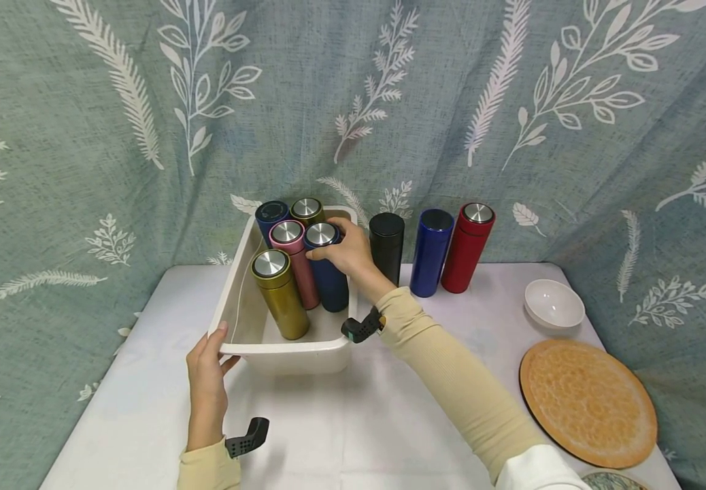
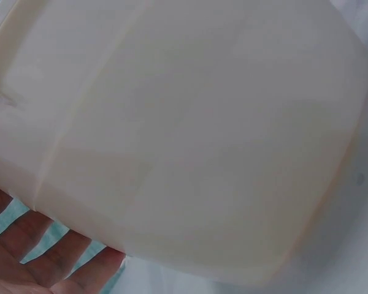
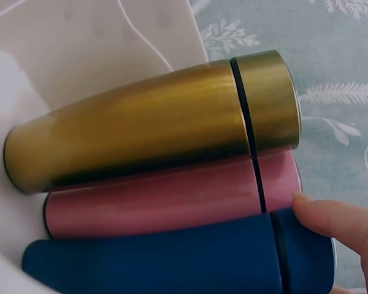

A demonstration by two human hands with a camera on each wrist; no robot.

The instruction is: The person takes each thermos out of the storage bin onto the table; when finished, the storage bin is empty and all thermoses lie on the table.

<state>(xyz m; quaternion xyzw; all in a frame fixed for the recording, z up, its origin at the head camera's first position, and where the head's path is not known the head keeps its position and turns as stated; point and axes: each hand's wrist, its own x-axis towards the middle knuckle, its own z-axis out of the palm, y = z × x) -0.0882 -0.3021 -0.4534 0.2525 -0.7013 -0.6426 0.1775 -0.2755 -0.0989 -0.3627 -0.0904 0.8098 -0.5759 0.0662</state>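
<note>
My right hand [image 1: 348, 253] grips the lid of a dark blue thermos [image 1: 330, 282] that stands inside a white plastic bin [image 1: 292, 348]. In the right wrist view the thumb presses on the blue lid [image 3: 306, 245]. Beside it in the bin stand a pink thermos [image 1: 305, 272] and, nearer the front, a gold thermos [image 1: 283, 304]. Farther back are another blue thermos [image 1: 272, 214] and an olive-gold one [image 1: 307, 209]. My left hand [image 1: 207, 361] holds the bin's front left corner, thumb on the rim and fingers under it; the left wrist view shows these fingers [image 2: 58, 257] against the bin's wall.
Right of the bin stand a black thermos [image 1: 386, 248], a blue thermos [image 1: 431, 255] and a red thermos [image 1: 468, 252]. A white bowl [image 1: 553, 306] and a round tan board [image 1: 588, 401] lie at the table's right side. A patterned curtain [image 1: 304, 102] hangs behind.
</note>
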